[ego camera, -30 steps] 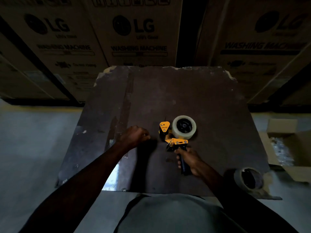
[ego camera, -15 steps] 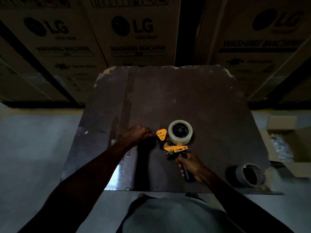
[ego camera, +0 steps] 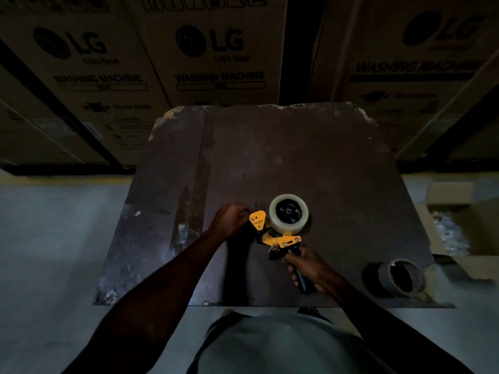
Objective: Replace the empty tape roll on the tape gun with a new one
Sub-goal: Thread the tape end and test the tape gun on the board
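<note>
A yellow tape gun (ego camera: 278, 237) stands on the dark board (ego camera: 270, 157), with a full roll of clear tape (ego camera: 288, 213) mounted on its black hub. My right hand (ego camera: 310, 268) grips the gun's dark handle from below. My left hand (ego camera: 229, 220) is closed in a fist against the gun's yellow front plate (ego camera: 258, 219), fingers pinched at the blade end; what they pinch is too dark to tell. The empty brown cardboard core (ego camera: 403, 276) lies at the board's front right corner.
Large cardboard washing-machine boxes (ego camera: 216, 49) stand close behind the board. An open carton (ego camera: 459, 228) with clear wrapping inside sits on the grey floor to the right. The board's front edge is just ahead of my body.
My left hand has moved right until it touches the gun's front plate. The gun stays in my right hand, shifted only slightly.
</note>
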Tool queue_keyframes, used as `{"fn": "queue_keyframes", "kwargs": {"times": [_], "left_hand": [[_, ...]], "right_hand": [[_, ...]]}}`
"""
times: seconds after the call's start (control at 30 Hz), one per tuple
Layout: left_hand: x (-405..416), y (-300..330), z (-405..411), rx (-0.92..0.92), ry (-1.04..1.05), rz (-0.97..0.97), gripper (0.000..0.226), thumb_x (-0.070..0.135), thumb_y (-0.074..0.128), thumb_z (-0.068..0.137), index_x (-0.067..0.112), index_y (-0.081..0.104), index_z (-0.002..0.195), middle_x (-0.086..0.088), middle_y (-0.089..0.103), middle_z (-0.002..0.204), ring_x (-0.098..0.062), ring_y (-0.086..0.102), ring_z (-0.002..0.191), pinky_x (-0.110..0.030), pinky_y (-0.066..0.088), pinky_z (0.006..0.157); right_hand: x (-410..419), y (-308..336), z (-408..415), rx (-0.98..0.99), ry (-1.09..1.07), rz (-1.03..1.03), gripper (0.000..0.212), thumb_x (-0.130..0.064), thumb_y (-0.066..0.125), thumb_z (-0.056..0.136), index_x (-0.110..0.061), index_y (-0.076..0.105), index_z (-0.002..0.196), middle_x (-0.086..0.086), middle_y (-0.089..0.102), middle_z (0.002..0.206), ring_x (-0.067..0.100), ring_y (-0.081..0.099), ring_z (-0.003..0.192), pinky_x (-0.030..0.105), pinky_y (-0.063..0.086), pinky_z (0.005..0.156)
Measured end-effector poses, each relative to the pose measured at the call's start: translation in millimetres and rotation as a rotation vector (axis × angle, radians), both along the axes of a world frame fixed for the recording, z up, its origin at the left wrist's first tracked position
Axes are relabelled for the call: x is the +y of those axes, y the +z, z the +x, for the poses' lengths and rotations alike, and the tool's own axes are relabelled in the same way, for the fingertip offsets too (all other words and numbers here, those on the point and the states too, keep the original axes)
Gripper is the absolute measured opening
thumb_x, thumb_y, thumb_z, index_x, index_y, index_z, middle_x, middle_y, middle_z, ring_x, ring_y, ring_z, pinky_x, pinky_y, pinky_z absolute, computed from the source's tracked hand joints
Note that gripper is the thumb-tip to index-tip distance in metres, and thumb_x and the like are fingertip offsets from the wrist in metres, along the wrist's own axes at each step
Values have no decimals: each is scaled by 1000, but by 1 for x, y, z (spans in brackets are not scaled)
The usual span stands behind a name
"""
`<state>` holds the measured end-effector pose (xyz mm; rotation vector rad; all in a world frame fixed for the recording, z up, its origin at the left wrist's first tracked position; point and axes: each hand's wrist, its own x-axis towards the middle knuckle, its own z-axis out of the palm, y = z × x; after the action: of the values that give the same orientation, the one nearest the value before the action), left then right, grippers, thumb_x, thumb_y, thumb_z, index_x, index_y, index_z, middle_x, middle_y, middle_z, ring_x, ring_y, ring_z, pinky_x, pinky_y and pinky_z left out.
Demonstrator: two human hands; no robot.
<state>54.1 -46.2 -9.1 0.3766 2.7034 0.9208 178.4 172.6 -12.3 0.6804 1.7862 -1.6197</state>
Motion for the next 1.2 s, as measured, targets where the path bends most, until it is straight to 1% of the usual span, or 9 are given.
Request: {"fn": "queue_keyframes", "kwargs": {"times": [0.1,0.23,0.37,0.57,0.77,0.83,0.93,1.0,1.2], "left_hand": [[6,-3,3,-98,188,158,11,6,68,82,5,67,93,-15,73,89,-20,64,80,-33,49,76],[7,-12,10,-226,393,344,14,-2,66,84,-6,69,97,-26,72,99,-18,60,87,-34,50,82],[7,-19,18,-339,438,489,14,-3,61,91,-11,70,99,-20,70,94,-23,61,90,-43,52,90],[7,-23,28,-495,492,556,56,48,62,92,-6,72,96,-18,71,85,-20,59,79,-36,43,73],[12,-30,40,-407,484,614,30,38,77,82,10,79,92,-10,78,88,-12,68,76,-35,54,77],[12,-31,41,-411,498,632,29,37,78,82,10,79,93,-8,78,86,-10,67,74,-31,53,75],[11,-31,42,-409,496,635,28,37,77,82,10,79,93,-9,78,89,-9,66,74,-30,52,74],[11,-31,42,-405,493,643,28,35,77,83,10,79,94,-15,78,93,-11,66,75,-31,52,75],[11,-31,41,-417,482,687,27,30,77,84,7,78,99,-15,77,98,-14,68,83,-36,55,83]], "right_hand": [[1,-2,3,2,-3,-6,10,-17,57,94,-7,59,90,6,54,62,16,47,46,25,41,44],[2,-3,4,1,-17,-8,11,-17,56,94,-7,59,90,5,54,60,15,47,44,25,41,43],[1,-1,2,-4,-17,22,11,-15,56,94,-8,60,86,5,55,60,16,48,44,25,42,43],[3,-7,3,-1,-26,25,10,-15,57,93,-9,61,85,5,55,60,17,49,45,26,43,44],[3,-14,2,2,-4,19,15,-22,63,90,-8,64,92,7,61,61,20,58,47,29,47,47],[5,-17,1,54,34,128,29,-43,71,82,-16,69,88,7,68,68,23,66,56,34,52,56],[13,-21,0,258,198,500,38,-71,63,66,-36,71,78,-11,72,73,12,68,73,30,51,66],[15,-23,1,394,198,644,26,-69,62,63,-48,63,78,-17,62,66,6,62,70,27,45,64],[18,-18,-5,784,384,895,52,-54,59,69,-36,56,118,-4,50,114,18,56,100,31,51,78]]}}
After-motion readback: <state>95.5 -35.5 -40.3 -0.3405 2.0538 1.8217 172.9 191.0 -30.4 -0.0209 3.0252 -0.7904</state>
